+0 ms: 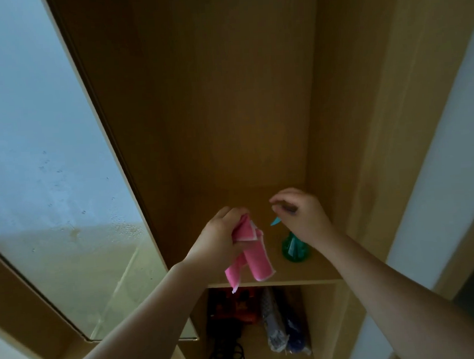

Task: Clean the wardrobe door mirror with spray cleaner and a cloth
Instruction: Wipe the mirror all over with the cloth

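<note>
The wardrobe door mirror [49, 163] stands open at the left, its glass misted and spotted with droplets. My left hand [220, 236] grips a pink cloth [251, 259] with white edging, which hangs down in front of the shelf edge. A green spray bottle [294, 246] stands upright at the back right of the wooden shelf [305, 271]. My right hand [299, 214] is over the bottle's top with curled fingers. The teal nozzle [274, 221] sticks out from under them. The bottle's head is hidden, so a grip cannot be made out.
The wardrobe's tall compartment [225, 96] above the shelf is bare wood. Below the shelf lie black hair ties [227, 357], a dark red item [232, 304] and blue-grey bundled things [284, 329]. A white wall [451, 166] borders the wardrobe's right side.
</note>
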The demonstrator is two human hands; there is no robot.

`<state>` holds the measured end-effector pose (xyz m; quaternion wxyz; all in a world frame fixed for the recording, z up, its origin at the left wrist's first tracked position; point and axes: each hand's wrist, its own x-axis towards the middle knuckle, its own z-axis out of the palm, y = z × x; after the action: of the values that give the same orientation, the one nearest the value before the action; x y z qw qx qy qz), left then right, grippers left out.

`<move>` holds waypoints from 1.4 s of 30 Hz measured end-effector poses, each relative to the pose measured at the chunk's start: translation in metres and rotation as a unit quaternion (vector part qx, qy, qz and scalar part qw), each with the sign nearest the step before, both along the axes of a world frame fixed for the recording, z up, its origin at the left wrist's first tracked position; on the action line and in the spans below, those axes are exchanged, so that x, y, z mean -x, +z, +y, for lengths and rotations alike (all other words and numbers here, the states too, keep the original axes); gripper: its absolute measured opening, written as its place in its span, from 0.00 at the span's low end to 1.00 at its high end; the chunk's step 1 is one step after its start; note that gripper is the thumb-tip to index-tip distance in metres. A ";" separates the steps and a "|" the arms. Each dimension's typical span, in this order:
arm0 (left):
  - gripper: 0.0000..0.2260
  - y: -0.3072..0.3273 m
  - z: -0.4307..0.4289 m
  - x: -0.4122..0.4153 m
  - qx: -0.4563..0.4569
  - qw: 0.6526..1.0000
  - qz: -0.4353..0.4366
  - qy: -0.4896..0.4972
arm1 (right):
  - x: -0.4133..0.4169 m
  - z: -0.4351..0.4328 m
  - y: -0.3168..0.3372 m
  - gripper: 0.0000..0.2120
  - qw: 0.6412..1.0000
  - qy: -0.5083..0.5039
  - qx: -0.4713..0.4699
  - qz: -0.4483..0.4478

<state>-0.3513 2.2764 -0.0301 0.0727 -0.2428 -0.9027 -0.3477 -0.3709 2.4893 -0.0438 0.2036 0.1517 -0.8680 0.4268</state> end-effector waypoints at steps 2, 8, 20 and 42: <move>0.22 0.016 -0.002 -0.005 -0.012 1.000 0.022 -0.003 | -0.013 -0.008 0.019 0.07 0.988 0.128 0.010 -0.082; 0.26 0.061 -0.024 -0.023 -0.037 0.994 0.098 0.008 | -0.037 -0.034 0.062 0.13 0.918 0.342 0.046 -0.196; 0.08 0.123 -0.138 -0.071 -0.073 0.979 0.183 0.043 | -0.078 -0.135 0.127 0.10 0.977 0.203 0.020 -0.065; 0.11 0.144 -0.365 -0.093 -0.245 0.949 -0.006 0.199 | -0.146 -0.323 0.170 0.24 0.980 0.126 0.130 -0.085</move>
<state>-0.2583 1.9110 0.1141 0.1919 -0.0307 -0.8202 -0.5381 -0.2250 2.1660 0.1262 0.0920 0.1950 -0.7931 0.5697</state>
